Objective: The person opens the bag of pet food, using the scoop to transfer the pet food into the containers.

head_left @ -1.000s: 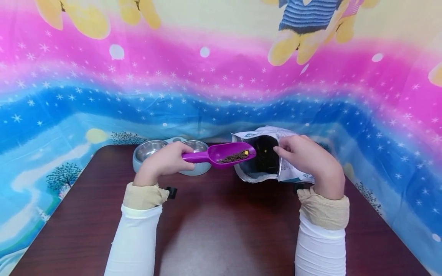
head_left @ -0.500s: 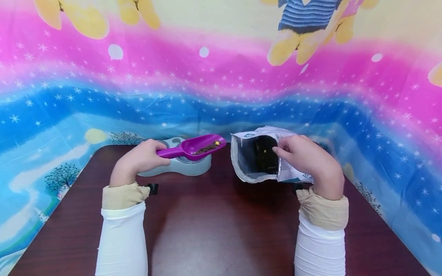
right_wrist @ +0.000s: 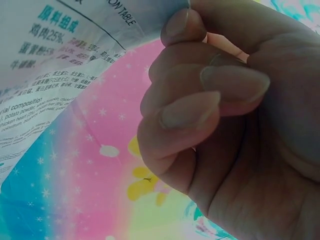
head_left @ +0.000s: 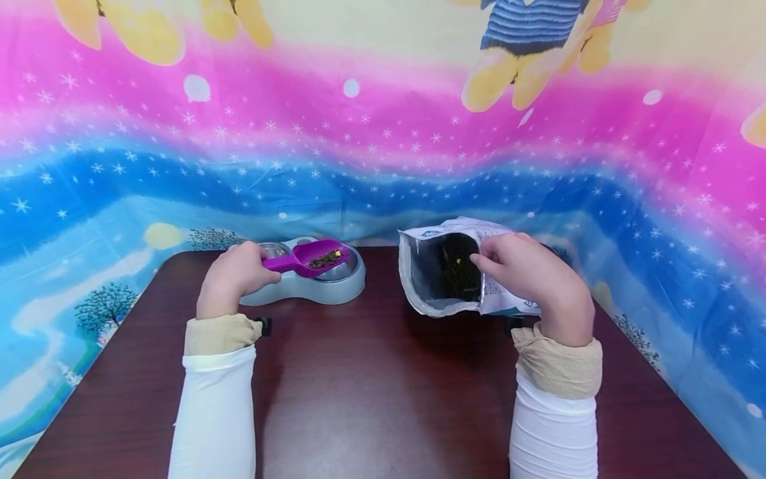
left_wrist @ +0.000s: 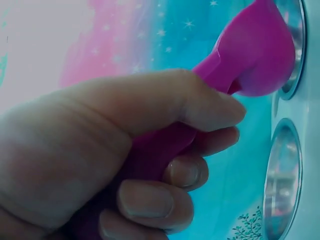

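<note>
My left hand (head_left: 236,274) grips the handle of a purple scoop (head_left: 302,256), its fingers wrapped round it in the left wrist view. Brown kibble (head_left: 325,259) with one yellow piece lies in the scoop. The scoop is over the right-hand steel bowl of a grey-blue double pet bowl (head_left: 335,291). My right hand (head_left: 526,273) pinches the edge of an open pet food bag (head_left: 419,266) between thumb and forefinger. The bag lies on its side with its mouth facing left, and dark kibble shows inside. In the right wrist view the other fingers curl below the printed bag wall (right_wrist: 45,65).
Everything stands on a dark brown table (head_left: 359,386). Behind it hangs a colourful printed cloth (head_left: 371,146), close to the table's back edge. The left steel bowl (left_wrist: 282,185) is partly hidden by my left hand in the head view.
My left hand has carried the loaded scoop left from the bag's mouth, then lowered it over the right-hand bowl. My right hand stays in place on the bag.
</note>
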`<state>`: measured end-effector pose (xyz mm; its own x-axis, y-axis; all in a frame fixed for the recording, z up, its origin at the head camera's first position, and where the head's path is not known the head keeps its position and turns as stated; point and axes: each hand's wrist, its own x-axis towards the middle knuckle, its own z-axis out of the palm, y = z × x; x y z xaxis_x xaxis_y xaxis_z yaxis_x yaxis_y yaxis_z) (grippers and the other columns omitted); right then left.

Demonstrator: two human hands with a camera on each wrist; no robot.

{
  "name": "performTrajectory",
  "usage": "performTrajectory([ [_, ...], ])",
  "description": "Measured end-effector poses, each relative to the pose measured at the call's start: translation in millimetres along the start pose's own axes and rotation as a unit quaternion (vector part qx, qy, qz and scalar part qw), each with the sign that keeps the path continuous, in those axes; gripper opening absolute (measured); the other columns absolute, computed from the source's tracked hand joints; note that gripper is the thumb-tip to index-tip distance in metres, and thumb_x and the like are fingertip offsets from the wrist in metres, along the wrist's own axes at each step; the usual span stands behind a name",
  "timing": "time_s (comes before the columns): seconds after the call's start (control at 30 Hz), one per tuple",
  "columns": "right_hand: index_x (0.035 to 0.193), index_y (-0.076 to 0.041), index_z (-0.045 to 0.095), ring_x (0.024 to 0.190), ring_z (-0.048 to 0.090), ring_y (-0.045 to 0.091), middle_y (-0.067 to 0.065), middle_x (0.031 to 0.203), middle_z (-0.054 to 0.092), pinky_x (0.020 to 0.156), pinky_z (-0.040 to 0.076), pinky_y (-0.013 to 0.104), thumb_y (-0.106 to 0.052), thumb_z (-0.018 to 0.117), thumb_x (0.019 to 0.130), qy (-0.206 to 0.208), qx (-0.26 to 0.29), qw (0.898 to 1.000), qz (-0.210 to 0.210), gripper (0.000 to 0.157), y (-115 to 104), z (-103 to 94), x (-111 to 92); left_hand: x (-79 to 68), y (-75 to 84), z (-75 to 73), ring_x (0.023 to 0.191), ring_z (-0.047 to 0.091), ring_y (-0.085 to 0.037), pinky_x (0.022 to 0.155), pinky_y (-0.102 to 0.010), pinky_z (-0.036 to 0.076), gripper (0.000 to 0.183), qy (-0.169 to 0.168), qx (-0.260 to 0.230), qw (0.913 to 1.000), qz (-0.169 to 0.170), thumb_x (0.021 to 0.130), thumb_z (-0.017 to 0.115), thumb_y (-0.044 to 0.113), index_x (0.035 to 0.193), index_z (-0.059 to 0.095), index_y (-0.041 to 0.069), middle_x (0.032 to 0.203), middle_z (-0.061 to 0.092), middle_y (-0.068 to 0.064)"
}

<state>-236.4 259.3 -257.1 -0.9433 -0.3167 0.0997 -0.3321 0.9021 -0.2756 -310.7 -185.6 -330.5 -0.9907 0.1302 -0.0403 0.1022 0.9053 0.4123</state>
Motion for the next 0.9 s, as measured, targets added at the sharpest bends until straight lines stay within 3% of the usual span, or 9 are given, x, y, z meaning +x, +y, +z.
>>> performTrajectory([
  [0.47, 0.08, -0.01, 0.062, 0.061, 0.046, 0.018, 0.002, 0.067, 0.047, 0.065, 0.043, 0.034, -0.02, 0.063, 0.109, 0.001, 0.0, 1.0, 0.001, 0.031, -0.3, 0.7, 1.6, 5.7, 10.7, 9.0, 0.082, 0.064, -0.032, 0.065, -0.044, 0.051, 0.028, 0.09, 0.051, 0.9946, -0.005, 0.09, 0.079, 0.025, 0.112, 0.081, 0.007, 0.096, 0.079, -0.017],
  [0.67, 0.078, -0.011, 0.06, 0.061, 0.045, 0.018, 0.002, 0.066, 0.046, 0.065, 0.043, 0.034, -0.019, 0.063, 0.109, 0.003, -0.003, 1.0, 0.001, 0.032, -0.5, 0.3, 1.6, 7.4, 18.0, 11.3, 0.082, 0.067, -0.035, 0.065, -0.046, 0.054, 0.033, 0.106, 0.065, 0.9922, -0.011, 0.09, 0.08, 0.019, 0.122, 0.081, 0.01, 0.108, 0.081, -0.022],
  [0.9, 0.078, -0.01, 0.06, 0.061, 0.045, 0.018, 0.002, 0.066, 0.045, 0.065, 0.042, 0.034, -0.019, 0.063, 0.109, 0.002, -0.005, 1.0, 0.001, 0.032, -0.9, 0.2, 1.8, 8.1, 23.7, 14.4, 0.084, 0.069, -0.038, 0.068, -0.05, 0.057, 0.032, 0.129, 0.082, 0.9882, -0.006, 0.09, 0.08, 0.014, 0.121, 0.083, 0.011, 0.111, 0.081, -0.024],
])
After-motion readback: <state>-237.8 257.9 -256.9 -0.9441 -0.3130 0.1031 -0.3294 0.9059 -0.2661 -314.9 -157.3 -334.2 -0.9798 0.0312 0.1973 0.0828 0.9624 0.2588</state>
